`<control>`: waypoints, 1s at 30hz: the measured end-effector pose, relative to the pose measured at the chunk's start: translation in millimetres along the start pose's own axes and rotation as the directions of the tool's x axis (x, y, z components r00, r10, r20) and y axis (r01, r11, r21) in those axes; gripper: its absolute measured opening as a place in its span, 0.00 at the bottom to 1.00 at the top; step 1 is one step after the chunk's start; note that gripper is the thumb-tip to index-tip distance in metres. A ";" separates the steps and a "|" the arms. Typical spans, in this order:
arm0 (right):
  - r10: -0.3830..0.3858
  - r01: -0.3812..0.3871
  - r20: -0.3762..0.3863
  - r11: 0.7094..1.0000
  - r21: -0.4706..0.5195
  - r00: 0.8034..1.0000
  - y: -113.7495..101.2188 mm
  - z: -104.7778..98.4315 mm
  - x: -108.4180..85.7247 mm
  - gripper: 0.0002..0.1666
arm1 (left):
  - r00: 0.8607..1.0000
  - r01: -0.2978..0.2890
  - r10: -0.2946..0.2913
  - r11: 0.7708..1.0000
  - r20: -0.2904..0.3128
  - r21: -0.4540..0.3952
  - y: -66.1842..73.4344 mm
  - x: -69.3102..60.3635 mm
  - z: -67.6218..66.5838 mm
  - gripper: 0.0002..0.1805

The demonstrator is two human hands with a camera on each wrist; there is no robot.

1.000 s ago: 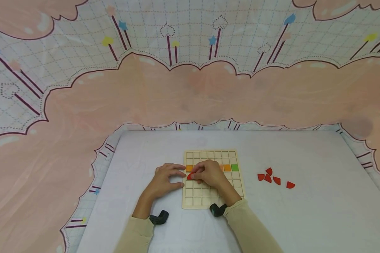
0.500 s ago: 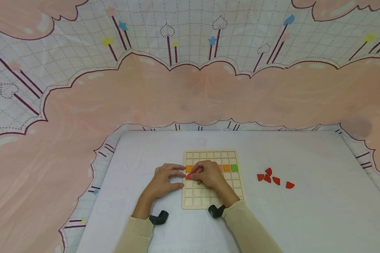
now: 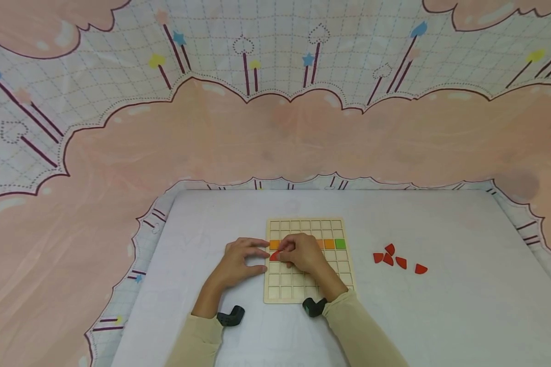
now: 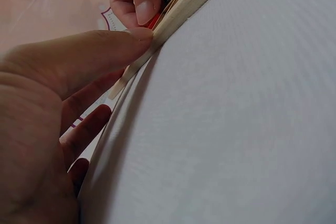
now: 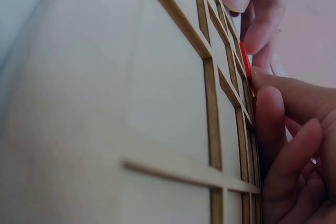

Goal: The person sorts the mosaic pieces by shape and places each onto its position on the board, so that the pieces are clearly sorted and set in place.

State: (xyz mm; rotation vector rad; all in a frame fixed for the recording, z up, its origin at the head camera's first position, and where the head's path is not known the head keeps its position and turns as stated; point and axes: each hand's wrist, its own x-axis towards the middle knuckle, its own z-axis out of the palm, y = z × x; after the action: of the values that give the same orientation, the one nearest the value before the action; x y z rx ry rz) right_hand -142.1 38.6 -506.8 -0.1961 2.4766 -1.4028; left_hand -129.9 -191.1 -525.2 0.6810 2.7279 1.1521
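Observation:
A wooden grid board (image 3: 286,292) lies flat on the white table. Its third row from the top carries orange squares (image 3: 329,243) and a green square (image 3: 340,243); part of that row is hidden by my right hand (image 3: 306,253). This hand pinches a red quarter-circle piece (image 3: 274,257) between thumb and fingers at the leftmost cell below that row. In the right wrist view the red piece (image 5: 245,59) shows edge-on against the board. My left hand (image 3: 240,261) rests its fingertips at the board's left edge, and its thumb (image 4: 105,53) touches the wooden rim in the left wrist view.
To the right of the board, several loose red quarter-circle pieces (image 3: 388,259) lie on the white table (image 3: 464,311). Black wrist devices (image 3: 231,316) are worn on both arms. A pink patterned cloth (image 3: 275,137) stands behind the table.
The red piece has shifted very slightly left within its cell, still under the right fingers. Both hands otherwise keep nearly the same place.

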 end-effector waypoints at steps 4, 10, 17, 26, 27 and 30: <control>0.004 -0.005 0.040 1.000 0.010 0.999 1.5 -4.1 -0.9 0.05 | 1.000 -0.004 0.004 1.000 0.003 0.013 0.8 -0.3 0.1 0.15; 0.003 -0.008 0.053 0.996 0.092 0.999 3.1 -19.8 -7.1 0.08 | 0.999 -0.021 0.019 0.999 0.027 0.048 3.7 -0.4 -0.2 0.17; 0.018 -0.021 0.016 0.986 0.164 1.000 8.6 -51.8 -18.4 0.12 | 0.999 -0.002 -0.003 0.992 0.041 0.124 4.5 -1.2 0.0 0.24; 0.078 -0.067 -0.052 0.981 0.182 0.996 28.0 -105.4 -37.7 0.17 | 0.999 0.021 -0.027 0.986 0.035 0.165 3.0 -1.4 1.4 0.33; 0.079 -0.067 -0.064 0.982 0.177 0.995 30.9 -112.7 -40.3 0.17 | 0.999 0.016 -0.024 0.987 0.045 0.162 2.5 -1.0 1.4 0.36; 0.095 -0.080 -0.104 0.987 0.139 0.990 40.9 -136.5 -48.5 0.19 | 0.997 -0.003 -0.008 0.989 0.073 0.147 0.8 -0.4 1.2 0.42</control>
State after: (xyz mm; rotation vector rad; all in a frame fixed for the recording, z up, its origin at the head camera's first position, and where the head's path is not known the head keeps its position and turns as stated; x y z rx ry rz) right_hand -137.9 183.6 -466.7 0.0189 2.4324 -1.5753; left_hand -129.0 -190.1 -525.5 0.7217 2.7706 0.9134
